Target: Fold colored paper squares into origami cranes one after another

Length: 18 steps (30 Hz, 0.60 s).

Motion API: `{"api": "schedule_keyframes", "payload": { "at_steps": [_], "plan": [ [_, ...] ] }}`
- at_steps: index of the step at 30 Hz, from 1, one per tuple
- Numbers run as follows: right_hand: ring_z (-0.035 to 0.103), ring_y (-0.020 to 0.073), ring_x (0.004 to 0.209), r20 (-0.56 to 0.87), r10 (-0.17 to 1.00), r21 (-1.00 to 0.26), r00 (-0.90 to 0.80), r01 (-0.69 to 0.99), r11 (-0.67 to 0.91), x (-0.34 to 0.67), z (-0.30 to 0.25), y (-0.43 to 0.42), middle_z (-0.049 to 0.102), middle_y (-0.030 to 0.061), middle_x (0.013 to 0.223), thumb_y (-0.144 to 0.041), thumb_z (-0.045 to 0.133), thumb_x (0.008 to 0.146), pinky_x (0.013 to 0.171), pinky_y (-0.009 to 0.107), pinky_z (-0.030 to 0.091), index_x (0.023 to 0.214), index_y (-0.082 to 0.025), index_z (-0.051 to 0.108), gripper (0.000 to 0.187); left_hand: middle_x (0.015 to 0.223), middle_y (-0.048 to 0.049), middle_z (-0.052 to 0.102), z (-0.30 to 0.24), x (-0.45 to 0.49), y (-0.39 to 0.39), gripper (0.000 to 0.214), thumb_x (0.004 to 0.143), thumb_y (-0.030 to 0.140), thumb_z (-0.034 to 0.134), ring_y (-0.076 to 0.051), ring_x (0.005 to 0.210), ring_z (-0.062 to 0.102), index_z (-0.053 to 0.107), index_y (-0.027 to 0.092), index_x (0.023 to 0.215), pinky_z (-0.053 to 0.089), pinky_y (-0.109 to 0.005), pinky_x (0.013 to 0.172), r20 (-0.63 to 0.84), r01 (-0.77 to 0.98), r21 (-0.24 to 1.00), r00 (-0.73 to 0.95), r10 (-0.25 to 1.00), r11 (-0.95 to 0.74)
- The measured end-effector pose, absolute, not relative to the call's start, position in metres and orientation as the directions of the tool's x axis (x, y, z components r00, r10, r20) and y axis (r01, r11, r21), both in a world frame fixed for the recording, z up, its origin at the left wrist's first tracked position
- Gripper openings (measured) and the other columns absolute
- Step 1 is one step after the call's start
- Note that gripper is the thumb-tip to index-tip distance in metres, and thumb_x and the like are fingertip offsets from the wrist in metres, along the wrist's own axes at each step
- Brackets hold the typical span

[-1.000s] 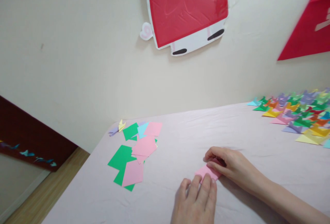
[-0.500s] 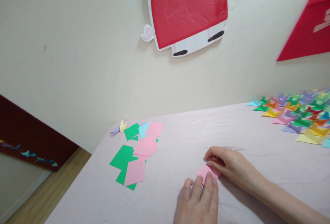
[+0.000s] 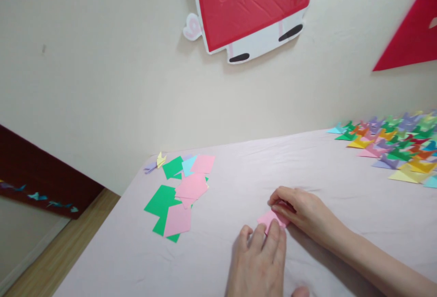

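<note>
A small piece of pink paper lies on the pale cloth in front of me. My right hand has its thumb and fingers closed in a pinch at the paper's far right edge; the exact grip is partly hidden. From the near side, my left hand rests its outstretched fingertips on the paper's lower edge, holding it against the surface. What looks like a thumb tip shows at the bottom edge of the view, right of that hand.
Loose pink paper sheets and green paper sheets overlap on the left. A yellow folded piece sits behind them. Many colourful folded paper figures stand at the right. A red and white cartoon cutout hangs on the wall.
The view has tilted slightly, so everything sits a little higher in it. Both hands keep nearly the same hold on the pink paper; a thumb tip now shows at the bottom.
</note>
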State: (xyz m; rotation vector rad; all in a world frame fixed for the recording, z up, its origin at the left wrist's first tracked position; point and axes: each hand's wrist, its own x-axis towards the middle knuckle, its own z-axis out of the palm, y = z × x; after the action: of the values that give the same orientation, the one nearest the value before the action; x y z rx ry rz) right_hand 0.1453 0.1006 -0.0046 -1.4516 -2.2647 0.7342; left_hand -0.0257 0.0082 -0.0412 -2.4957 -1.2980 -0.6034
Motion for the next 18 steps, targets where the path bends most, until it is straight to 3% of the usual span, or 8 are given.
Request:
{"api": "schedule_keyframes", "payload": {
  "at_steps": [6, 11, 18],
  "plan": [
    [0.065, 0.0224, 0.079, 0.028, 0.910, -0.602, -0.414, 0.720, 0.346, 0.145, -0.003, 0.097, 0.073, 0.0034, 0.084, -0.022, 0.050, 0.084, 0.073, 0.033, 0.046, 0.088, -0.023, 0.065, 0.016, 0.142, -0.0079, 0.054, -0.033, -0.027, 0.008, 0.074, 0.088, 0.068, 0.044, -0.031, 0.113, 0.056, 0.053, 0.013, 0.136, 0.038, -0.050, 0.098, 0.285, 0.806, 0.104, 0.538, 0.793, -0.583],
    [0.064, 0.0247, 0.094, 0.118, 0.894, -0.665, -0.431, 0.635, 0.394, 0.148, -0.003, 0.086, 0.070, 0.0076, 0.102, -0.026, 0.052, 0.081, 0.085, 0.038, 0.047, 0.110, -0.021, 0.060, 0.030, 0.148, -0.0090, 0.046, -0.024, -0.028, 0.007, 0.074, 0.088, 0.065, 0.046, -0.034, 0.123, 0.050, 0.048, 0.014, 0.142, 0.032, -0.056, 0.107, 0.107, 0.801, 0.263, 0.529, 0.842, -0.537],
    [0.060, 0.0264, 0.100, 0.119, 0.899, -0.696, -0.422, 0.610, 0.379, 0.154, -0.008, 0.080, 0.065, 0.0091, 0.109, -0.027, 0.056, 0.078, 0.090, 0.041, 0.046, 0.118, -0.020, 0.058, 0.040, 0.151, -0.0113, 0.041, -0.018, -0.026, 0.006, 0.078, 0.086, 0.061, 0.052, -0.039, 0.129, 0.043, 0.042, 0.013, 0.147, 0.024, -0.061, 0.112, 0.031, 0.785, 0.397, 0.506, 0.862, -0.475]
  ]
}}
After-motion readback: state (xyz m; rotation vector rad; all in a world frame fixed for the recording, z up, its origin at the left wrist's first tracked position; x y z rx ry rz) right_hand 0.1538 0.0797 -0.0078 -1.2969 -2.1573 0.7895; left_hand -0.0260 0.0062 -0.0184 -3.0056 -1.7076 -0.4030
